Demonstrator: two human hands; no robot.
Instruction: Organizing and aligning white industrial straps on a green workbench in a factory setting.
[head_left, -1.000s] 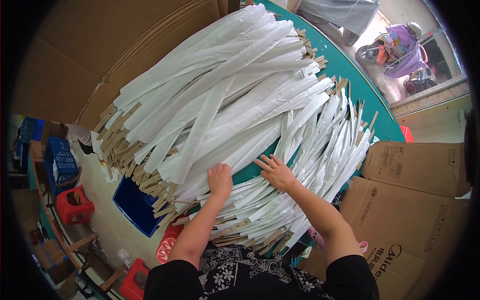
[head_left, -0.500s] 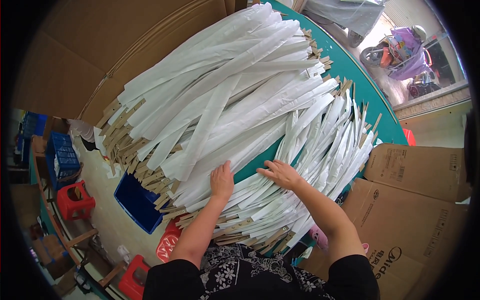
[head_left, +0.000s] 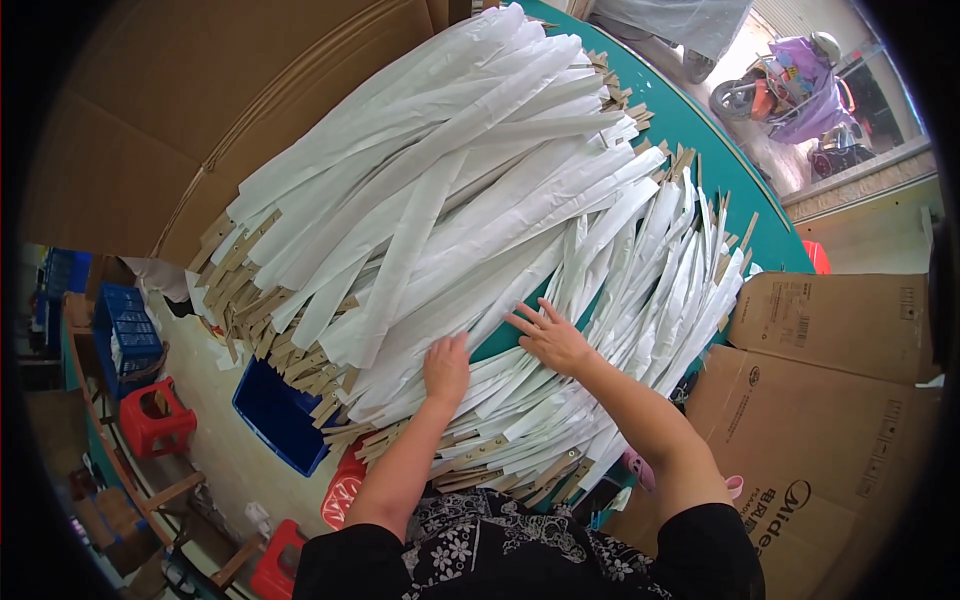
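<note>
A large heap of long white strips [head_left: 500, 215], paper-like or fabric-like, covers most of the green table [head_left: 672, 108]. Brown flat ends [head_left: 318, 370], some with small round holes, stick out from the strips. My left hand [head_left: 446, 370] lies flat on the near edge of this heap, fingers stretched forward. To its right, my right hand [head_left: 552, 342] has its fingers spread over a gap where green tabletop shows, beside a second, looser bundle of narrower white strips [head_left: 640, 285]. Neither hand grips anything; whether the right fingertips touch a strip is hard to tell.
Tall cardboard [head_left: 150, 130] walls the far left. An opened cardboard box [head_left: 800, 440] stands at the right. Left of the table are a blue bin [head_left: 280, 415], red stools [head_left: 157, 418] and a blue crate [head_left: 128, 330]. A scooter [head_left: 780, 95] is outside the doorway.
My right hand has shifted slightly up and left, and its fingers have spread wider. My left hand stays on the strips. The whole view has turned a little.
</note>
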